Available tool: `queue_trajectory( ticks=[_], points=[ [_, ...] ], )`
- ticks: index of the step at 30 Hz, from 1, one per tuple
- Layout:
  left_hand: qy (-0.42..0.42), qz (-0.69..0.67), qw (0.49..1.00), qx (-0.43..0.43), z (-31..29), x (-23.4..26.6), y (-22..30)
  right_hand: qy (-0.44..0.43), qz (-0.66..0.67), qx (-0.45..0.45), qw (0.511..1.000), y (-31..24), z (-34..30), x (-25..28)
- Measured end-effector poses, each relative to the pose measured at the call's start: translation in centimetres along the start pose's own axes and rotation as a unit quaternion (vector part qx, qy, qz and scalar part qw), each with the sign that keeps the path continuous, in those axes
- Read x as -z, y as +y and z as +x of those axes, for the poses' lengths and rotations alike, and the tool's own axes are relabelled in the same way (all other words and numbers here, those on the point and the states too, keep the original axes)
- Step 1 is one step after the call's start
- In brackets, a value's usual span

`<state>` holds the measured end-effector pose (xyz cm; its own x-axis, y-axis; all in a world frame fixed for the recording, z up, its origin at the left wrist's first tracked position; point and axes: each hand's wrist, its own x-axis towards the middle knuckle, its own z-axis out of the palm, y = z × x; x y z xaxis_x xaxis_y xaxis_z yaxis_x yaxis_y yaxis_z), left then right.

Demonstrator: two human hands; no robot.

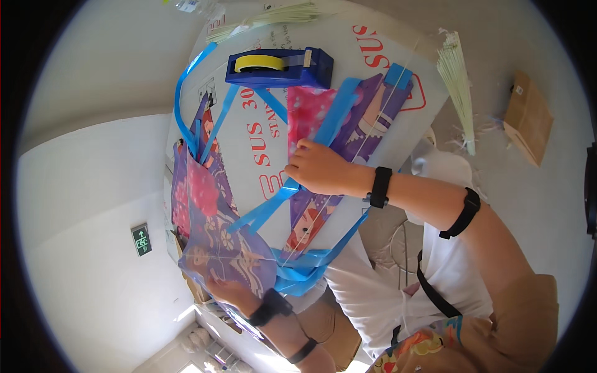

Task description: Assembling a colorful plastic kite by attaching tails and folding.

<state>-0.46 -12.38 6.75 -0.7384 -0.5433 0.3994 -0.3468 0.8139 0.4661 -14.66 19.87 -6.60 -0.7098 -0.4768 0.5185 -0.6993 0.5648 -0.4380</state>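
A printed purple kite sheet (357, 146) with a thin pale rod along it lies on the table, blue ribbon (341, 112) crossing its pink part. Over its left edge, my right hand (320, 168) is closed, its fingers pinching the blue ribbon near a fold. A second purple and pink kite sheet (233, 245) lies at the table's left edge, its near part lifted and slightly blurred. My left hand (231, 293) grips that sheet's near edge; some of its fingers are hidden. Loops of blue ribbon (301, 273) hang at the table's near edge.
A blue tape dispenser (280, 69) with a yellow-cored roll stands beyond my hands. Bundles of thin pale sticks lie at the far edge (280, 15) and at the right (457, 87). A cardboard piece (528, 118) rests on the floor. The table (249, 161) has printed film.
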Motion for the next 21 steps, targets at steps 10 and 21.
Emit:
queue_trajectory(
  ticks=[10, 21],
  points=[
    [-0.257, -0.297, 0.919, -0.021, -13.0, -16.3, 16.1, 0.099, 0.079, -0.013, 0.992, -2.7, 1.6, 3.4],
    [-0.088, -0.210, 0.974, 0.001, -13.6, -22.3, 15.0, 0.054, -0.325, -0.179, 0.927, -7.9, 3.2, 2.0]
  ],
)
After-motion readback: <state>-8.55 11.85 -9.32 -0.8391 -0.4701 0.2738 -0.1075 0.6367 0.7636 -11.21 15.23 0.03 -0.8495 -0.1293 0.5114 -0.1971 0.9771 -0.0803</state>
